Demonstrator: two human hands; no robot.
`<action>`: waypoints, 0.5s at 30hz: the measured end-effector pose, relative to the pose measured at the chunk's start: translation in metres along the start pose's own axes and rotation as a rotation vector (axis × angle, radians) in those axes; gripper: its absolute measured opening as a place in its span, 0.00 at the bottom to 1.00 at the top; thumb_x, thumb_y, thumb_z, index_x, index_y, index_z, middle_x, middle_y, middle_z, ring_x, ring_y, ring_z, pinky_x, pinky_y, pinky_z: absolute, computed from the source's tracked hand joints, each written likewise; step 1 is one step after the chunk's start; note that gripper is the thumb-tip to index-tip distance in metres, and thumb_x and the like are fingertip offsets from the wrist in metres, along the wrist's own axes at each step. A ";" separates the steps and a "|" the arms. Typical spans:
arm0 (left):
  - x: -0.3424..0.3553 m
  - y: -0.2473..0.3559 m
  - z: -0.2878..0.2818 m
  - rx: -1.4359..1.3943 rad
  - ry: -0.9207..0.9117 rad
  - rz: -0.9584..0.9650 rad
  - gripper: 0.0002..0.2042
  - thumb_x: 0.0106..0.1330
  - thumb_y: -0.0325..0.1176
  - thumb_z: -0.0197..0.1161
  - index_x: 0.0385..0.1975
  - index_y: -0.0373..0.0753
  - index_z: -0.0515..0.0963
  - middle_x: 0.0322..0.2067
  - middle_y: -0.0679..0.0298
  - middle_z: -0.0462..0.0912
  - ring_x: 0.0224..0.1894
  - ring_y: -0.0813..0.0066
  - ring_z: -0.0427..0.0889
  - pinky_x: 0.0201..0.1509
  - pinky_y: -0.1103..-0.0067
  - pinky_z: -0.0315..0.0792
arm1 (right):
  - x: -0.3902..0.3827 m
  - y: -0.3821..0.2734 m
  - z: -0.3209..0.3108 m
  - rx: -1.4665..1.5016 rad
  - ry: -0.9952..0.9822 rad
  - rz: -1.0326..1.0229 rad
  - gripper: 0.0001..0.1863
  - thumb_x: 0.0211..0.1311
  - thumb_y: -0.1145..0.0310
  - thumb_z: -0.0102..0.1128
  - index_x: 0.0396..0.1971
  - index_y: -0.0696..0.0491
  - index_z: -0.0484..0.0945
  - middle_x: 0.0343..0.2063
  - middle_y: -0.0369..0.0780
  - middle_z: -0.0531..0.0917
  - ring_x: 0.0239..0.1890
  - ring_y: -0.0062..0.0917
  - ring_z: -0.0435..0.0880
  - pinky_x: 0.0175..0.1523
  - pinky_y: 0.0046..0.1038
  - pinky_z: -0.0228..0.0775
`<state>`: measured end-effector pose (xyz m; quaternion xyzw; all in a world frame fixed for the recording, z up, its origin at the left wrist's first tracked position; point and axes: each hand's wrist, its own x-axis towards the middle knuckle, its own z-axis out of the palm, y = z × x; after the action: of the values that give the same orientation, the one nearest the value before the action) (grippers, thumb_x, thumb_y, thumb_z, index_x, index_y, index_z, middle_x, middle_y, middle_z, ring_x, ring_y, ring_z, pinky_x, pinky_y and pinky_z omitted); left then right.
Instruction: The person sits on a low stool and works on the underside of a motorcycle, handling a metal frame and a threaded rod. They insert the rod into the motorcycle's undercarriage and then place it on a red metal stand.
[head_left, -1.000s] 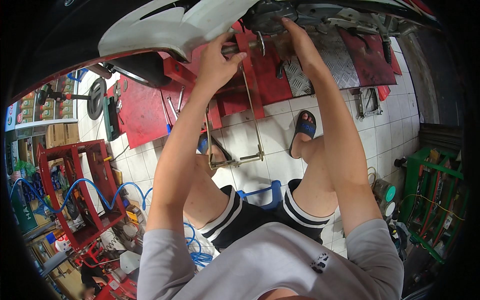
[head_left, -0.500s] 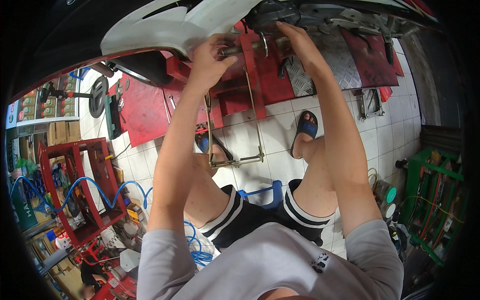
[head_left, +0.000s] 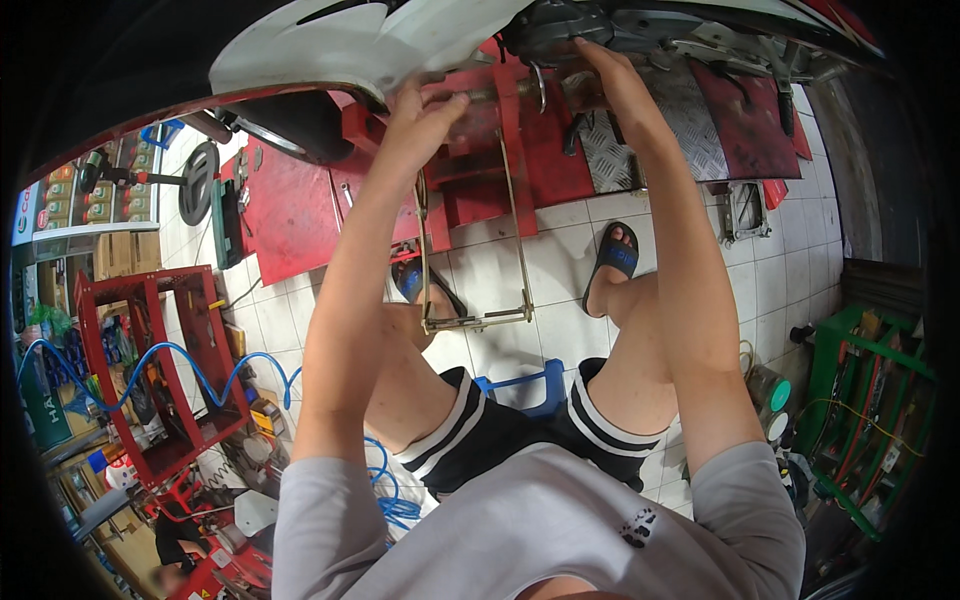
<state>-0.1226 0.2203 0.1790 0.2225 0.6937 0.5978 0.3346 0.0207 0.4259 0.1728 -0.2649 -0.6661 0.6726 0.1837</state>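
So the threaded bar [head_left: 482,96] runs pretty much left to right, passing by the red upright [head_left: 510,118] above the red platform [head_left: 290,225]. It's just off to the right of the left hand [head_left: 413,125], a touch above the thumb, and that's the nearer hand for sure. Thumb and fingers there are partly spread near the bar's left end, but it's blurry, so can't tell if they're touching it. Right hand [head_left: 615,80] is over on the other side, past the curved metal lever [head_left: 541,88], fingers stretched up by the dark engine casing [head_left: 555,28]. Can't tell if that one's gripping anything.
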 end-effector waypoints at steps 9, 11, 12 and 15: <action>0.017 -0.014 -0.007 0.186 -0.026 0.183 0.25 0.65 0.24 0.59 0.61 0.37 0.61 0.49 0.57 0.75 0.37 0.72 0.80 0.35 0.78 0.75 | -0.001 -0.003 0.010 -0.032 -0.007 0.023 0.24 0.70 0.50 0.47 0.51 0.53 0.78 0.37 0.36 0.83 0.30 0.18 0.76 0.39 0.23 0.71; 0.022 -0.006 -0.018 0.085 -0.006 -0.117 0.26 0.64 0.25 0.60 0.62 0.38 0.61 0.47 0.57 0.76 0.34 0.72 0.80 0.33 0.79 0.74 | -0.001 -0.004 0.010 -0.028 -0.005 0.028 0.23 0.70 0.50 0.47 0.51 0.53 0.79 0.37 0.36 0.83 0.30 0.18 0.76 0.40 0.23 0.71; 0.022 -0.003 -0.017 0.055 0.006 -0.161 0.25 0.65 0.26 0.60 0.62 0.38 0.61 0.47 0.57 0.76 0.34 0.72 0.80 0.32 0.79 0.73 | -0.001 -0.003 0.009 -0.027 -0.006 0.024 0.23 0.70 0.50 0.47 0.50 0.53 0.79 0.37 0.36 0.83 0.30 0.19 0.77 0.40 0.23 0.71; 0.012 0.001 -0.006 0.006 0.054 -0.074 0.22 0.68 0.32 0.58 0.61 0.40 0.62 0.46 0.56 0.76 0.33 0.73 0.80 0.29 0.79 0.72 | 0.001 0.000 0.006 -0.028 0.001 0.028 0.23 0.70 0.51 0.47 0.50 0.53 0.79 0.36 0.35 0.82 0.30 0.19 0.77 0.40 0.23 0.70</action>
<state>-0.1353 0.2248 0.1779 0.1817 0.7118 0.5888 0.3370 0.0162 0.4217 0.1730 -0.2772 -0.6716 0.6655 0.1710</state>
